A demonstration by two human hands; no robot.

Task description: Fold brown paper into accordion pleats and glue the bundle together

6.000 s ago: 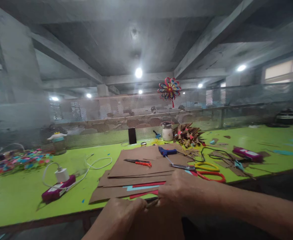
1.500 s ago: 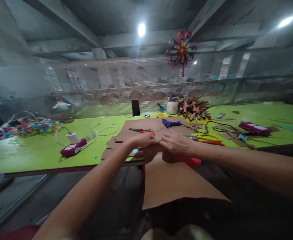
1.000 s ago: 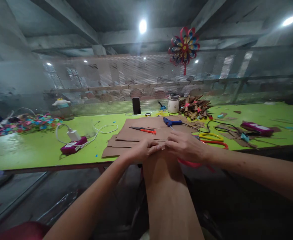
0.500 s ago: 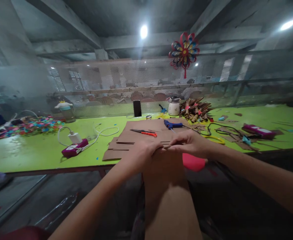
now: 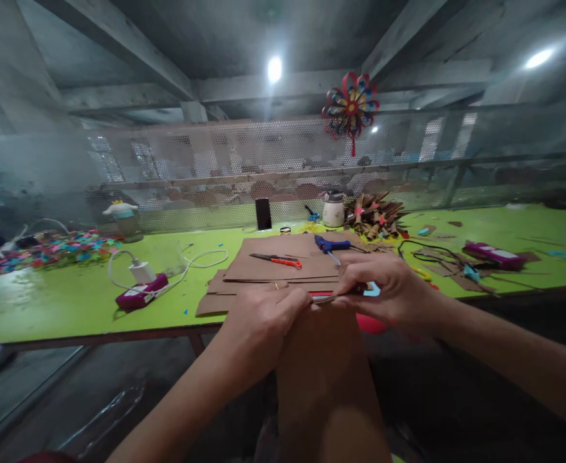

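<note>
A long brown cardboard sheet (image 5: 328, 379) hangs down from the table's front edge. My left hand (image 5: 266, 321) pinches its top edge, and a ring shows on one finger. Close beside it, my right hand (image 5: 384, 286) grips the same edge between thumb and fingers. Strips of red and light blue show just behind the edge. Beyond my hands lies a stack of cardboard sheets (image 5: 235, 270). On the stack rest a utility knife (image 5: 283, 260) with a red-orange handle and a blue glue gun (image 5: 332, 244).
On the left stand a purple power strip (image 5: 141, 292) with a white charger and a heap of coloured paper stars (image 5: 78, 247). At the back are a phone (image 5: 263, 213), a white jug (image 5: 333, 211) and a pile of cardboard pieces (image 5: 377, 215). Another purple power strip (image 5: 495, 254) lies right.
Both hands have shifted slightly lower and nearer with the cardboard's top edge, still pinching it. Light blue and red strips now show behind the edge. The view has tilted slightly up.
</note>
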